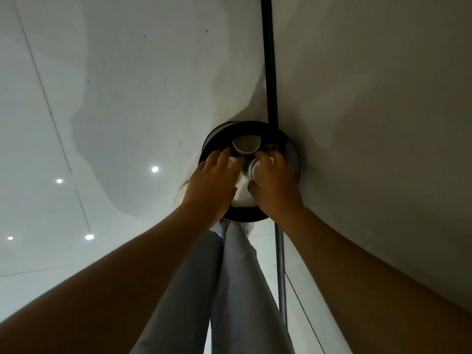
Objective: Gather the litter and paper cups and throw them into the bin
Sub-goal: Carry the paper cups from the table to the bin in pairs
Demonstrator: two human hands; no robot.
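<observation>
A: What's the floor (122, 103) like?

B: Pale, glossy, grey-white. It mirrors round ceiling lights (154, 169) as bright dots on the left, and thin seam lines (43, 93) run across it. A large darker shadow spreads over the middle, and a few small dark specks show on it.

A: And the room?

B: A plain off-white wall (370, 111) fills the right side. A black strip (270, 60) runs along where the wall meets the floor, straight down to the bin.

A: Where's the bin?

B: The bin (291, 159) is round and black, standing on the floor right against the wall, at the end of that strip. It is seen from above, its mouth open.

A: The cups?

B: One white cup (245, 144) lies inside near the far rim, mouth facing up. A second cup (253, 172) is at the right hand (277, 186), whose fingers curl around it over the bin's mouth. More white paper (242, 192) shows between the two hands, inside the bin.

A: The left hand?

B: The left hand (213, 183) reaches over the near left rim, fingers fairly straight and spread, resting on something white; I cannot tell whether it grips anything.

A: Anything else?

B: The person's legs in light trousers (229, 290) stand just before the bin, both bare forearms stretching down to it.
</observation>
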